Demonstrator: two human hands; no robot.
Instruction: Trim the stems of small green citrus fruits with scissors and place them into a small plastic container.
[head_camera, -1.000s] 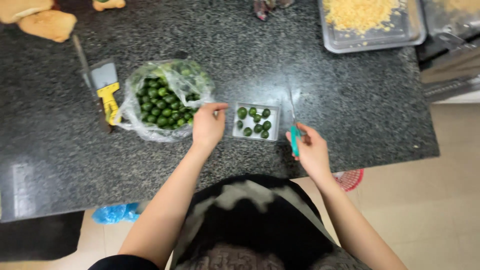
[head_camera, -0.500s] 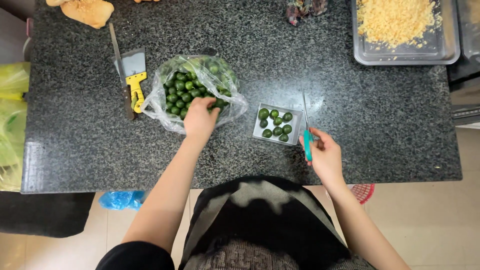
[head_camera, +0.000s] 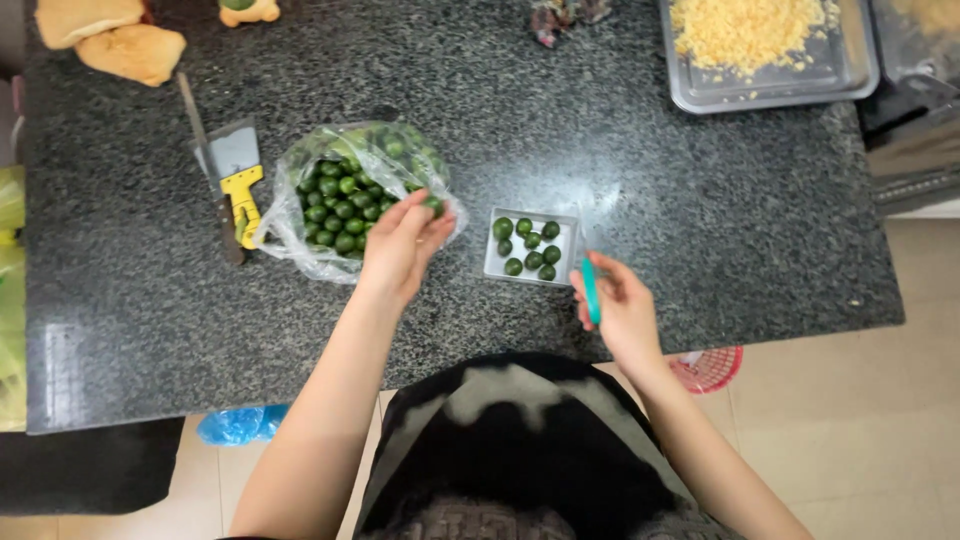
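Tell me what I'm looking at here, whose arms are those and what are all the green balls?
The picture comes from a camera worn on a person's head, looking straight down, so the two arms are that person's own. They stand at a dark stone counter. The left hand reaches into a clear bag full of small round green fruit and pinches one at its fingertips. The right hand holds a small tool with a teal handle; its blade is too thin to see well. Between the hands sits a little white tray with more of the fruit. Farther off lie a scraper with a yellow handle, a metal pan of yellow crumbs, and some tan, bread-like pieces.
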